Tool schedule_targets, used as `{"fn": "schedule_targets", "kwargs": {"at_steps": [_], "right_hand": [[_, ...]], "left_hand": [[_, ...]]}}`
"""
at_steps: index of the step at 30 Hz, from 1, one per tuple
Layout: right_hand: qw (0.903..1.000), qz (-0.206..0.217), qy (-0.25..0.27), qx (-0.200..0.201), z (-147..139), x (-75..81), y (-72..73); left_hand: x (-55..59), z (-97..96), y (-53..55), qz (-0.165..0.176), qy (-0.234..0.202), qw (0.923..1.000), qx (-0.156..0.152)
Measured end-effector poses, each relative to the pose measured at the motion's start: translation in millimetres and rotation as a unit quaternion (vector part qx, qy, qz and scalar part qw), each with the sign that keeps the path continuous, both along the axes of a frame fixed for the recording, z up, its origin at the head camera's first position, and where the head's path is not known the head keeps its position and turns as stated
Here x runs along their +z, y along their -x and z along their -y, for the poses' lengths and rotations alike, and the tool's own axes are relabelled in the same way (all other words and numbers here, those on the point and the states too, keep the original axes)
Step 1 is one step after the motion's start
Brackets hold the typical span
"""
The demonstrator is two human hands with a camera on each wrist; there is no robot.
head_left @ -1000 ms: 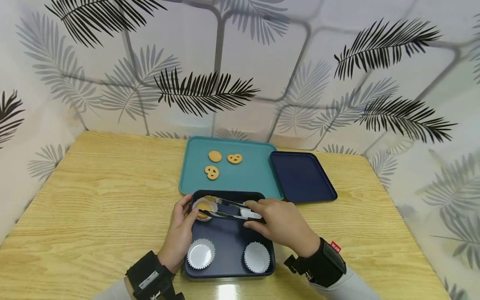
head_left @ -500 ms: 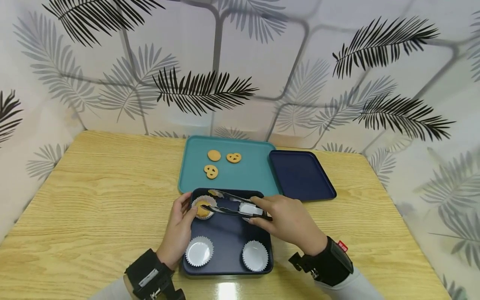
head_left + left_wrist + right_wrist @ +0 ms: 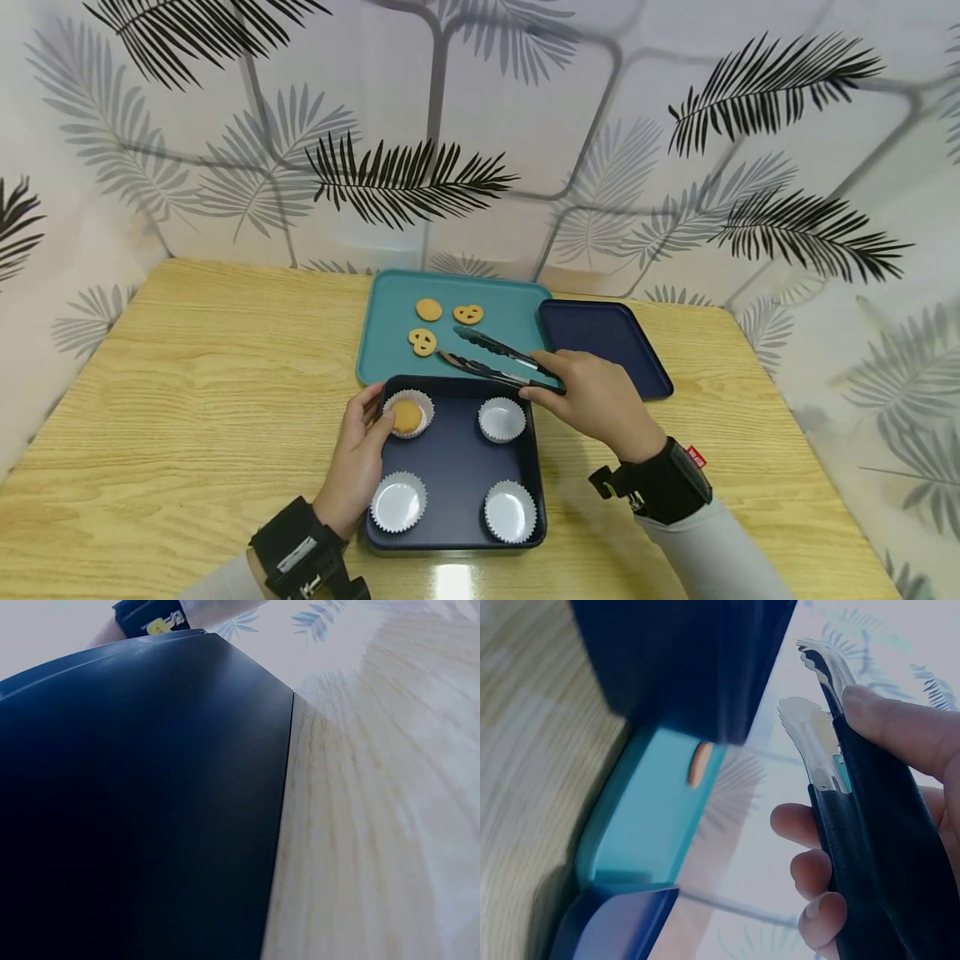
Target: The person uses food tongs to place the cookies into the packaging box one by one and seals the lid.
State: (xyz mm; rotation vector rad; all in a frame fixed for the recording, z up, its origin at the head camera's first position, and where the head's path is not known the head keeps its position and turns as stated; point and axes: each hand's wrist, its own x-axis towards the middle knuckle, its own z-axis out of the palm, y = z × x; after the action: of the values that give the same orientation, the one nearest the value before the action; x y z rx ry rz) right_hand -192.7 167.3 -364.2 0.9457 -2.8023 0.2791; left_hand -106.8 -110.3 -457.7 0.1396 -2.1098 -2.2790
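Note:
My left hand [image 3: 358,458] holds the left wall of a dark blue baking pan [image 3: 453,467], its thumb over the rim beside a round cookie [image 3: 407,415] in a white paper baking cup. Three more baking cups sit in the pan: one cup [image 3: 502,419] at back right, one [image 3: 399,502] at front left, one [image 3: 510,512] at front right. My right hand [image 3: 603,400] grips black-handled tongs [image 3: 480,367] over the pan's back edge and the teal tray [image 3: 510,308]. The tong tips stand apart with nothing between them; the right wrist view shows the handles [image 3: 877,825] in the fingers.
On the teal tray lie a round cookie [image 3: 429,309] and two pretzel-shaped cookies, one pretzel [image 3: 468,314] behind the other pretzel [image 3: 422,342]. A smaller dark blue tray [image 3: 600,321] overlaps the teal tray's right side. Everything stands on a wood-grain table [image 3: 225,392] before a leaf-patterned backdrop.
The tongs have come away from the cookie in the back-left cup and moved back and right, over the teal tray, with nothing in them. My left hand has stayed on the pan.

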Motion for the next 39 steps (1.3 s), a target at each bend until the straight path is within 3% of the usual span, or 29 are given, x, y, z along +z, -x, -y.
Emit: {"fn": "schedule_targets", "kwargs": {"at_steps": [6, 15, 21, 27, 39], "right_hand": [[0.9989, 0.026, -0.029, -0.025, 10.4, -4.8, 16.4], [0.9931, 0.061, -0.097, -0.023, 38.2, 0.5, 36.2], [0.9881, 0.093, -0.119, -0.032, 48.1, 3.7, 40.8], [0.9874, 0.089, -0.128, -0.026, 56.3, 5.6, 43.7], [0.9858, 0.118, -0.114, -0.035, 71.0, 4.6, 47.5]], "left_hand": [[-0.3, 1.3, 0.3, 0.000, 0.000, 1.0000, 0.001], [-0.9, -0.1, 2.2, -0.008, 0.005, 1.0000, 0.001], [-0.6, -0.7, 2.1, -0.012, 0.009, 0.9999, -0.001], [-0.3, 0.5, 0.9, -0.010, 0.011, 0.9999, -0.001], [-0.5, 2.3, 1.4, -0.012, 0.014, 0.9998, 0.001]]}}
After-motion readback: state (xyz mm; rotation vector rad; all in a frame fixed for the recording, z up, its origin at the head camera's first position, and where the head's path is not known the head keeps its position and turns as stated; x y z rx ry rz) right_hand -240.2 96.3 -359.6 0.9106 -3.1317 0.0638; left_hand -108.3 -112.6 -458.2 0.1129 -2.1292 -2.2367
